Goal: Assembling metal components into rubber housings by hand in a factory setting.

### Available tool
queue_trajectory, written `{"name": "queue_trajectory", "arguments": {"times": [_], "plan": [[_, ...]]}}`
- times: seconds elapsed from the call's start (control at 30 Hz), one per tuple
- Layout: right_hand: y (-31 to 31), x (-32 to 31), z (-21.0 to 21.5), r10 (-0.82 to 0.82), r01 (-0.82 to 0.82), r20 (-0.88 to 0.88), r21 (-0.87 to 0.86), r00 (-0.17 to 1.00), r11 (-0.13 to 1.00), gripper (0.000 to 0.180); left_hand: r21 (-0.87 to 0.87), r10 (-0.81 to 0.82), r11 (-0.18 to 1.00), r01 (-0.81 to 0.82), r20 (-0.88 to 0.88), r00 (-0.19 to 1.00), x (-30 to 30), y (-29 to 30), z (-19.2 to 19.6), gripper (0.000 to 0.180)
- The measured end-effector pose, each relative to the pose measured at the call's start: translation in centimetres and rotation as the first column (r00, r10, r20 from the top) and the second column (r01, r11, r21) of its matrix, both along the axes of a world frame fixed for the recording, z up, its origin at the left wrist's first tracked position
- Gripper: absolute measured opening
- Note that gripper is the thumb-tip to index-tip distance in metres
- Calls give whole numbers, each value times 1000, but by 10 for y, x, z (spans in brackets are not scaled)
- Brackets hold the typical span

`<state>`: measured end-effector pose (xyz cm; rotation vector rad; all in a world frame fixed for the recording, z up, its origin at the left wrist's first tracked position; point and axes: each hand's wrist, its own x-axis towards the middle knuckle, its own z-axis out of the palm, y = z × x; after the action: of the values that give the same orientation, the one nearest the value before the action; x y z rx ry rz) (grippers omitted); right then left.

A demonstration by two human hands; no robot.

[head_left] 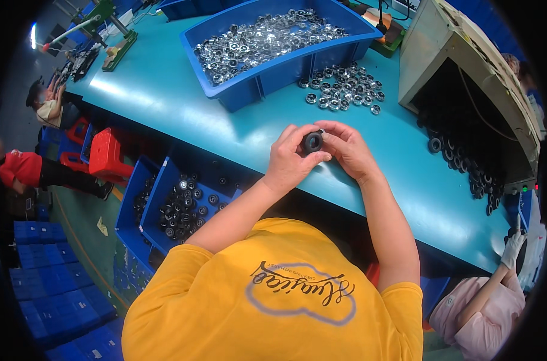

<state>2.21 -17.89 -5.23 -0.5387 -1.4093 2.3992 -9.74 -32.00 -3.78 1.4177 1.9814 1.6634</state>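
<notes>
Both hands meet over the near edge of the teal table, around one small black ring-shaped part (308, 138). My left hand (289, 157) is closed on it, the thumb below and the fingers curled behind. From the other side my right hand (348, 153) pinches at the ring's upper right edge, where a small pale, shiny bit shows between ring and fingers. Whether that bit is a separate piece I cannot tell. Beyond the hands lies a loose pile of clear and silver round parts with dark centres (344, 88).
A blue bin (225, 90) full of similar shiny parts stands behind the pile. At right, black rings (460, 159) spill from a beige box-like machine (433, 60). Lower left, a blue bin (155, 201) holds black parts. Other people work at far left and lower right.
</notes>
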Motion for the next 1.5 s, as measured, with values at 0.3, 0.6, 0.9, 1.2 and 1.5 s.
{"name": "queue_trajectory", "arguments": {"times": [0.3,0.6,0.9,1.2,1.5], "plan": [[1,-2,-1,-65,64,37,45,997,997,36,3,51,999,-51,-71,996,-4,5,-13,47],[0,0,8,-144,149,-64,77,988,986,29,290,-360,919,268,894,267,-33,8,-26,57],[-7,-4,3,-121,141,-98,229,988,963,21,327,-398,907,265,870,291,-32,8,-33,51],[-16,-9,-1,-239,252,-105,615,965,748,15,273,-375,921,277,809,453,-21,7,-29,48],[-19,-6,9,-318,272,-85,748,944,606,15,264,-386,919,294,760,524,-23,9,-38,43]]}}
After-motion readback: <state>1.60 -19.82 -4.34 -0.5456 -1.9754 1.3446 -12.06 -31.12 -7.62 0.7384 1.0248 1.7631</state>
